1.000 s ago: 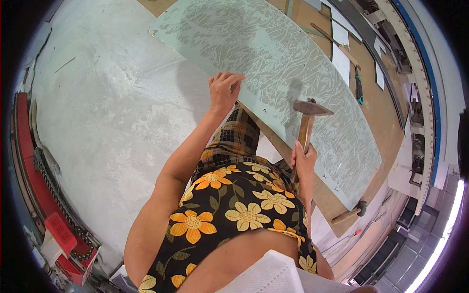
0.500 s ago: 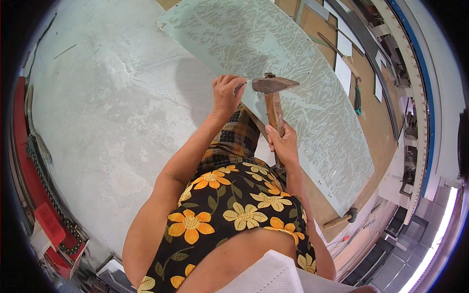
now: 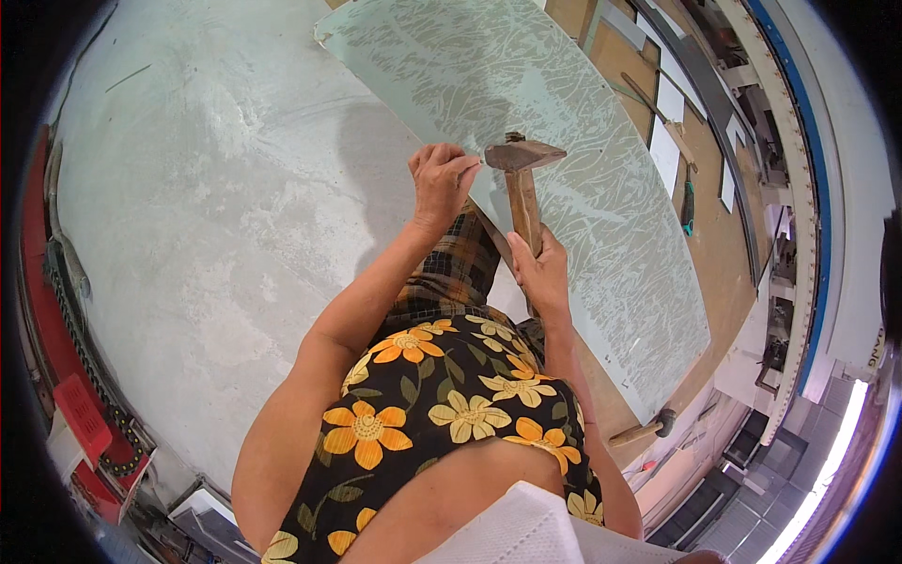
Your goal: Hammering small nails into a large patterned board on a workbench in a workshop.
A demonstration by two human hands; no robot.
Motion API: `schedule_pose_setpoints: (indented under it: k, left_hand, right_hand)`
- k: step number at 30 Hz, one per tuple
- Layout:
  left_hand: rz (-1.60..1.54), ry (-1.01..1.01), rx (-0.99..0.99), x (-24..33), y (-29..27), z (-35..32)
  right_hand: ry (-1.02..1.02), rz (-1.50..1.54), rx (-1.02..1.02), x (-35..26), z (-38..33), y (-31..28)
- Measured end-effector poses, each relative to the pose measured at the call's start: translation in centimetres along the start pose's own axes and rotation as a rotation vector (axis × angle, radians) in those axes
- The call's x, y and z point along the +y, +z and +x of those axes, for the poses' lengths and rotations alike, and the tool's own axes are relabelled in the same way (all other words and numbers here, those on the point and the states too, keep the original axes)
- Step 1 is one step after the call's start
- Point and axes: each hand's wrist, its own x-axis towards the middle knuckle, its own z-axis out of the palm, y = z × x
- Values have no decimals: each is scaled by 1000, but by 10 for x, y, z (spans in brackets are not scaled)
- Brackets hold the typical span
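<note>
My right hand (image 3: 542, 271) grips the wooden handle of a hammer (image 3: 526, 156). Its worn metal head is raised over a pale green patterned sheet (image 3: 620, 263), with the tapered end to the right. Just left of the hammer's head, my left hand (image 3: 443, 183) is closed in a pinch at the sheet's near left edge. Whatever lies between thumb and forefinger is too small to make out.
The sheet rests on a brown board (image 3: 728, 324). A mallet (image 3: 644, 428) lies by its near right corner. Farther right are a wooden-handled tool (image 3: 672, 130), a green-and-black handled tool (image 3: 689, 207) and white strips (image 3: 665, 141). A red plastic basket (image 3: 81, 416) stands at the lower left.
The view has shifted slightly. The hammer's head has turned a little and sits closer to my left hand, which stays pinched at the sheet's edge.
</note>
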Motion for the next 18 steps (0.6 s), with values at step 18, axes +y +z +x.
schedule_pose_setpoints:
  k: [18]
  left_hand:
    - [-40,-6,30,-6,5,-8]
  right_hand:
    - [82,-89,-41,2,7,4]
